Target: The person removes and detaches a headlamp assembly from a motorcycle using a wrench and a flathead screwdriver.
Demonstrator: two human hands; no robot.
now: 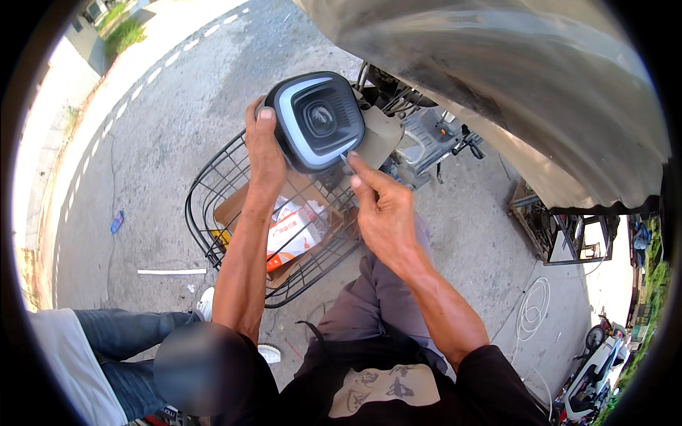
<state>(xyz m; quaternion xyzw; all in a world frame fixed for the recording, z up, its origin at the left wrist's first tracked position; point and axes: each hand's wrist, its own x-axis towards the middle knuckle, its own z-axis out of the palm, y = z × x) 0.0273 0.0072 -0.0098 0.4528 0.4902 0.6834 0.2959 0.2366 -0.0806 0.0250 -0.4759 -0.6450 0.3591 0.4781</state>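
Note:
A square headlight [321, 119] with rounded corners, a dark housing and a pale ring round its lens sits above the front of a scooter. My left hand [265, 153] grips its left side, thumb on the rim and fingers partly hidden behind the housing. At the lower right corner of the lens, my right hand [386, 213] is closed in a pinch. A thin greyish piece [345, 160] sticks out from its fingertips against the headlight's rim; its kind is unclear. Whether the headlight is fixed to the scooter cannot be seen.
Below my forearms is a black wire basket [206, 206] holding an open cardboard box with a white-and-orange package [293, 238]. A large grey cover [490, 78] overhangs the upper right. Someone in jeans [135, 330] stands at lower left. A coiled white hose [533, 309] lies on the right.

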